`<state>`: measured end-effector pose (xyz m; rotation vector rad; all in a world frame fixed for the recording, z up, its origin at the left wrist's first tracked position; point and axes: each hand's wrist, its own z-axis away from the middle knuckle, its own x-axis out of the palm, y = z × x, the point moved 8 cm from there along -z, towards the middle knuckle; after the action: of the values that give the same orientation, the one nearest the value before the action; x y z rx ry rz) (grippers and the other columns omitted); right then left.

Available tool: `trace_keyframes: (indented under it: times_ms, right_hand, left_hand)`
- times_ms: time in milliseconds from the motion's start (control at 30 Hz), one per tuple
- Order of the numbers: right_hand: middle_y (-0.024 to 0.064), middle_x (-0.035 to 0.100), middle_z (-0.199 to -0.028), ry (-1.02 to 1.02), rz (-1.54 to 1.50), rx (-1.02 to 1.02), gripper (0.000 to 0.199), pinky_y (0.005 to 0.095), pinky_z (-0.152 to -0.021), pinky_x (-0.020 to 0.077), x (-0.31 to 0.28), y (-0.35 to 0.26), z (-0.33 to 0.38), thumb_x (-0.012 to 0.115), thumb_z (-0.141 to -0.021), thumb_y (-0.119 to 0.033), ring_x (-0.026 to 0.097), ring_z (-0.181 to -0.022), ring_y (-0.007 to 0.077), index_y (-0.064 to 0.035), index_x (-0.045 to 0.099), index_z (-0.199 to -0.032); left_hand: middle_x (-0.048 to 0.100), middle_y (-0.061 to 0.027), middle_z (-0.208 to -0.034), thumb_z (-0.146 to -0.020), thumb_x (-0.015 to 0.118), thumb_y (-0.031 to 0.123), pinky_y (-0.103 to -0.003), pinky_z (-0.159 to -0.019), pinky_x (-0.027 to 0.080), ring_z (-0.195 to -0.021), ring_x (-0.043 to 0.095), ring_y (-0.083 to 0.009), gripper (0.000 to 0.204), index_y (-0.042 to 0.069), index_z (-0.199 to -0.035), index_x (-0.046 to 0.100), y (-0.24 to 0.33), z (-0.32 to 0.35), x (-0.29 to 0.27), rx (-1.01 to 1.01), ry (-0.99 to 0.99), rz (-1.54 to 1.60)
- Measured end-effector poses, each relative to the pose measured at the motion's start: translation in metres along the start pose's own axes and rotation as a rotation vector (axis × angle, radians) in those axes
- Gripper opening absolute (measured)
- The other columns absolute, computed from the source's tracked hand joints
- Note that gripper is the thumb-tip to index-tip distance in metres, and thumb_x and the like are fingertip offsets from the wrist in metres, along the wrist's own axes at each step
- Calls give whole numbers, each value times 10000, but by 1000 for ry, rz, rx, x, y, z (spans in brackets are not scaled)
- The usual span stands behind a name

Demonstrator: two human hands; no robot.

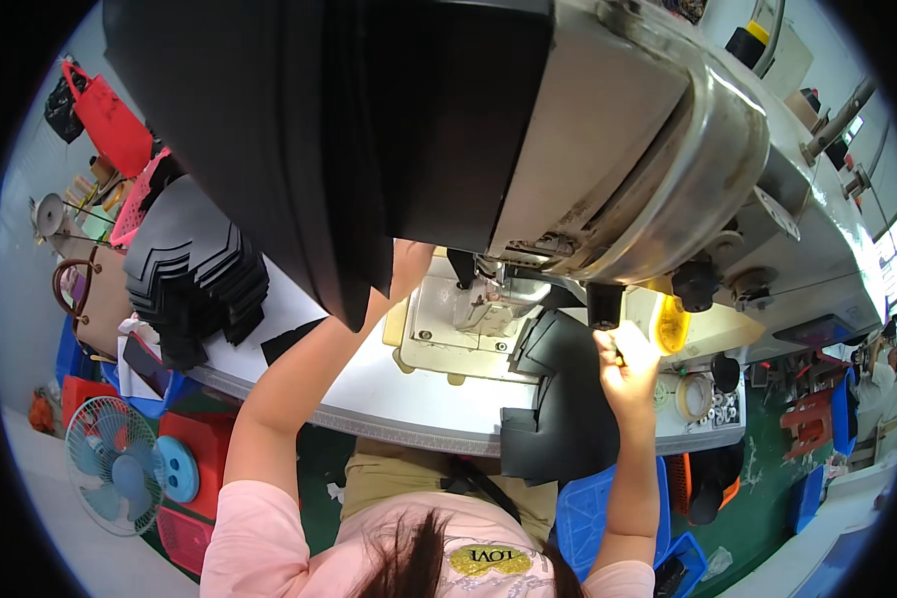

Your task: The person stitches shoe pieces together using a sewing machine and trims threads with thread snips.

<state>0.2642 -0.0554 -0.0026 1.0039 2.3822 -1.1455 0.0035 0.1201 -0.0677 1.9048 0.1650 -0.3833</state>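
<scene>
A large sewing machine (628, 149) with a pale, worn head fills the upper middle, its presser foot and needle area over a cream bed plate (458, 339). My left hand (414, 264) reaches in at the left of the needle area; its fingers are hidden behind the machine head and a big dark shape. My right hand (628, 367) is closed just under a black knob on the machine; what it holds, if anything, I cannot make out. Black, leather-like flat pieces (568, 414) lie between the bed plate and my right forearm, overhanging the table's front edge.
On the left of the white table (359, 399) stands a tall stack of black cut pieces (194, 269). A fan (120, 463) and a red stool (204, 448) stand at the lower left. Blue crates (588, 518) are below the table's right side. Tape rolls and bobbins (693, 397) lie at the right end.
</scene>
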Motion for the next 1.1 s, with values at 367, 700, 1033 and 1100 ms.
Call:
trace_keyframes:
  times_ms: [367, 700, 1033, 1100]
  right_hand:
    - [132, 598, -768, -311, 120, 166, 88, 361, -610, 472, 37, 35, 34, 626, -747, -52, 594, -680, 335, 14, 609, -802]
    - [126, 567, -875, -247, 254, 221, 228, 386, -684, 466, 44, 79, 40, 673, -728, -110, 578, -770, 326, 2, 611, -916]
    - [111, 648, -880, -156, -200, 502, 183, 300, -640, 492, 46, 54, 49, 584, -785, -32, 626, -684, 213, 2, 631, -959]
    - [87, 634, -825, -188, -418, 475, 207, 243, -662, 461, 60, 35, 53, 583, -833, -111, 575, -720, 93, 5, 620, -1000]
  left_hand:
    - [538, -99, -1073, -854, 555, 131, -314, -869, 392, -978, 509, -213, 276, 24, -1102, 500, 11, 12, -6, -112, -4, 258]
    - [536, -56, -1073, -847, 584, 131, -273, -886, 390, -989, 494, -152, 308, 17, -1115, 481, 50, 35, -41, -309, 47, 586]
    - [619, -42, -818, -849, 601, 163, -234, -660, 445, -734, 536, -69, 229, -50, -932, 603, 31, 102, -14, -315, -357, 188]
    - [632, -34, -862, -853, 590, 103, -222, -698, 463, -775, 563, -69, 174, -44, -946, 598, 49, 134, -7, -321, -278, 442]
